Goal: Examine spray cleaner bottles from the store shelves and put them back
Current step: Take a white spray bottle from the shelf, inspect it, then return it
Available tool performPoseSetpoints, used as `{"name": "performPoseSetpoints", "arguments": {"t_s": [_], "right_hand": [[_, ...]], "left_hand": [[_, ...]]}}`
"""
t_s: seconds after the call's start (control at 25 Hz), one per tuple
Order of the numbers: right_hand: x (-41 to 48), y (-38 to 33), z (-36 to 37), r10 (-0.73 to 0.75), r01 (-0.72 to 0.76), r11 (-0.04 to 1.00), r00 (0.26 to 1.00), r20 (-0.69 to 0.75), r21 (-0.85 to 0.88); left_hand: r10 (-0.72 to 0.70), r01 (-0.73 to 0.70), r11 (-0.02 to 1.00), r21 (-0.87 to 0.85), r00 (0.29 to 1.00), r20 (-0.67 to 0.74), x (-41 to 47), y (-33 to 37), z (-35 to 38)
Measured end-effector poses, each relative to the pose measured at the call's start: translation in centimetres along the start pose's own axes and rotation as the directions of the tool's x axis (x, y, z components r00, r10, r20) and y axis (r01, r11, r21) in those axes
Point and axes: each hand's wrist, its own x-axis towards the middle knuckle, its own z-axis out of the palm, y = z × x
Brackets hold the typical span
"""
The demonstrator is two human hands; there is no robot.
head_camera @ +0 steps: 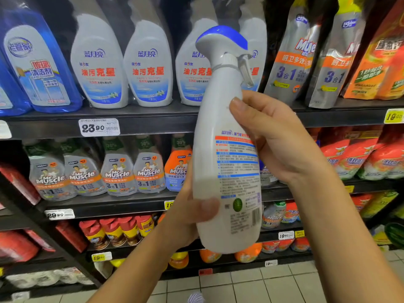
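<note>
A: Up above the right hand [277,138], silver plastic refill pouches with orange bands [290,68], standing side by side.
B: And a yellow paper price tag [393,115] out to its right. Left of the left hand [188,217], red-capped yellow tins [113,232] in a row.
A: White paper price label [99,127] higher up, left of both hands. Pale square floor tiles [262,283] below them.

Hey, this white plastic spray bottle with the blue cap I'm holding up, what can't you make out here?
Head view only:
White plastic spray bottle with blue cap: front label faces away; the back label's small print is too blurred to read.
Left hand: fingers hidden behind the bottle, only the thumb shows.
Right hand: fingertips hidden behind the bottle.
Yellow price tag, right edge: cut off by the frame.
</note>
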Motion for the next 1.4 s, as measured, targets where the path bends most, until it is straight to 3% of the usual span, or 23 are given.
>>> {"name": "performPoseSetpoints", "arguments": {"t_s": [0.12,0.24,0.48,0.64,0.76,0.8,0.84,0.88,1.0,1.08,1.28,1.4], "right_hand": [[0.2,-0.7,-0.4,-0.005,0.001,0.998,0.998,-0.060,-0.055],[0.5,-0.5,-0.4,0.032,-0.041,0.996,0.992,-0.118,-0.073],[1.2,-0.1,0.3,0.138,-0.131,0.990,0.976,-0.170,0.050],[1.0,0.0,0.6,0.120,-0.115,0.993,0.981,-0.155,0.039],[0.8,0.1,0.8,0.054,-0.050,0.998,0.994,-0.096,0.042],[0.8,0.2,0.9,0.038,-0.036,0.998,0.998,-0.056,0.043],[0.7,0.2,0.9,0.030,-0.030,0.999,0.999,-0.012,0.045],[0.6,0.4,0.9,0.030,-0.031,0.998,0.999,0.026,0.045],[0.5,0.7,0.8,0.028,-0.032,0.999,0.995,0.096,0.041],[0.7,0.8,0.8,0.019,-0.026,0.998,0.991,0.132,0.052],[0.9,0.9,1.1,0.024,-0.026,1.000,0.985,0.169,0.007],[0.7,0.7,1.7,-0.006,0.038,0.986,0.981,0.196,-0.160]], "left_hand": [[0.075,-0.078,0.992,-0.101,0.997,-0.036,-0.2,0.4,-0.1],[0.159,-0.182,0.975,-0.127,0.972,-0.171,-0.1,0.7,0.2],[0.127,-0.185,0.966,-0.183,0.950,-0.286,0.3,0.2,0.2],[0.097,-0.150,0.964,-0.220,0.967,-0.235,0.4,0.3,-0.2],[-0.009,-0.001,0.939,-0.344,1.000,-0.028,0.9,0.1,-0.6],[-0.007,-0.006,0.929,-0.370,0.999,-0.035,0.9,0.3,-0.7],[-0.037,-0.002,0.938,-0.348,0.994,-0.106,0.5,1.0,-0.9],[-0.039,0.008,0.945,-0.328,0.995,-0.089,0.5,1.1,-1.1],[-0.084,0.107,0.951,-0.288,0.992,0.090,0.3,-0.1,-2.5],[0.002,0.040,0.964,-0.263,0.988,0.157,0.2,-0.1,-2.7],[0.087,-0.061,0.966,-0.251,0.992,0.094,0.7,0.2,-2.6],[0.103,-0.100,0.986,-0.134,0.994,0.018,0.8,0.0,-2.3]]}}
